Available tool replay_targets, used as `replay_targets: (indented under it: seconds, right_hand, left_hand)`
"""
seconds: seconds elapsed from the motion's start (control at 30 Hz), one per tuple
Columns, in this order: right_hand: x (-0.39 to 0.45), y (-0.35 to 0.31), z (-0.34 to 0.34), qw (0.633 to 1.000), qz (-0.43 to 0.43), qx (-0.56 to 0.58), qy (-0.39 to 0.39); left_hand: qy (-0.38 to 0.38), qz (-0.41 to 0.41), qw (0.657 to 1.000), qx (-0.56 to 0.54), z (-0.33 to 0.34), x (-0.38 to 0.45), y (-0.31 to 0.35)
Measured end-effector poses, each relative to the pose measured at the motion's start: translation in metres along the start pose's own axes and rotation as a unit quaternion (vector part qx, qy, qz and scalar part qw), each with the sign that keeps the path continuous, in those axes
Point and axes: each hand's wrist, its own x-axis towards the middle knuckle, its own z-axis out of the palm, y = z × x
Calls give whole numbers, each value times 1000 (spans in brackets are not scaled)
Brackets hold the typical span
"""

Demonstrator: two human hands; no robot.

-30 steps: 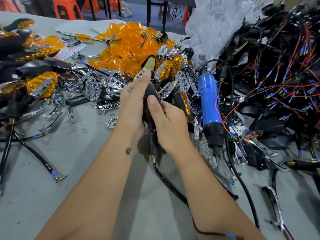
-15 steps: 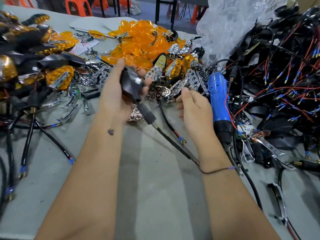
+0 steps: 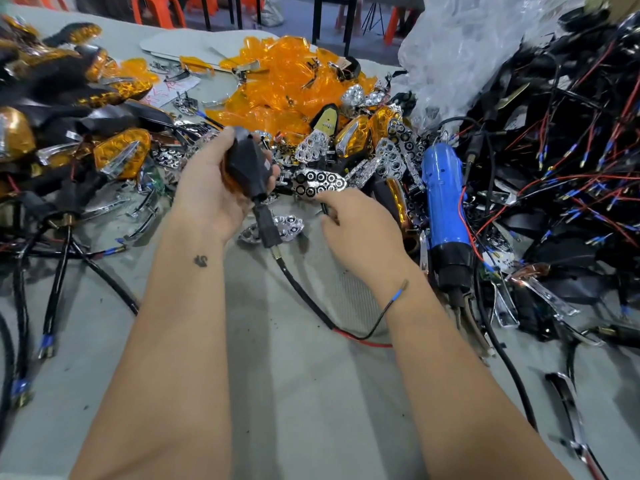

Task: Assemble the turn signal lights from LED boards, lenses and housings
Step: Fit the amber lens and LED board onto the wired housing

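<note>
Left hand (image 3: pixel 211 188) is gripping a black turn signal housing (image 3: pixel 247 164) above the counter (image 3: pixel 294 393), its cable (image 3: pixel 304 299) trailing toward 5 o'clock. Right hand (image 3: pixel 360 230) is reaching to 11 o'clock, fingertips pinching a chrome reflector (image 3: pixel 318 181). Orange lenses (image 3: pixel 277 88) are lying piled at 12 o'clock; blue screwdriver (image 3: pixel 445 209) is resting at 3 o'clock.
</note>
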Motion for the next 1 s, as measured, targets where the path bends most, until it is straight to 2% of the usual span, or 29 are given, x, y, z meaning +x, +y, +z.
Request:
replay_targets:
  seconds: [0.1, 0.2, 0.23, 0.33, 0.43, 0.53, 0.6, 0.63, 0.67, 0.7, 0.73, 0.77, 0.8, 0.83, 0.9, 1.0]
  right_hand:
    - [7, -7, -1, 998, 18, -66, -6]
    - [11, -9, -2, 996, 29, -81, -7]
    - [11, -9, -1, 996, 34, -79, -9]
    - [10, -8, 1, 997, 45, -64, -15]
    - [7, -3, -1, 999, 45, -13, 12]
    - [2, 6, -8, 987, 41, 138, 64]
    - [-2, 10, -15, 966, 45, 225, 121]
    - [-4, 11, -19, 953, 51, 257, 149]
    - [-4, 12, -22, 940, 61, 287, 173]
    - [-5, 13, -24, 925, 73, 321, 191]
    - [-5, 14, -25, 907, 85, 359, 202]
    - [-5, 14, -26, 890, 97, 395, 206]
    - [-5, 14, -26, 873, 107, 428, 207]
    - [-5, 13, -25, 858, 116, 454, 209]
    - [-5, 13, -23, 837, 130, 482, 223]
    - [-4, 14, -20, 829, 135, 478, 257]
  left_hand:
    - [41, 21, 998, 37, 2, 7, -2]
    - [130, 72, 969, 196, -2, 11, 1]
    - [158, 104, 945, 265, -5, 11, 0]
    - [214, 232, 834, 452, -9, 4, -6]
    - [259, 320, 762, 500, -9, 3, -7]
    - [289, 349, 693, 561, -9, 8, -4]
    - [309, 358, 668, 576, -7, 6, -3]
    - [303, 371, 676, 560, -4, 4, -3]
    - [278, 389, 715, 511, -1, 2, -4]
    - [235, 390, 784, 422, 4, 1, -4]
    - [180, 354, 866, 304, 11, 0, -5]
    - [121, 285, 932, 189, 18, -3, -5]
    - [51, 207, 972, 98, 25, -6, -7]
    - [-14, 142, 989, 46, 31, -7, -11]
    - [-95, 69, 993, 21, 46, -11, -24]
    - [-104, 12, 994, 30, 62, -15, -44]
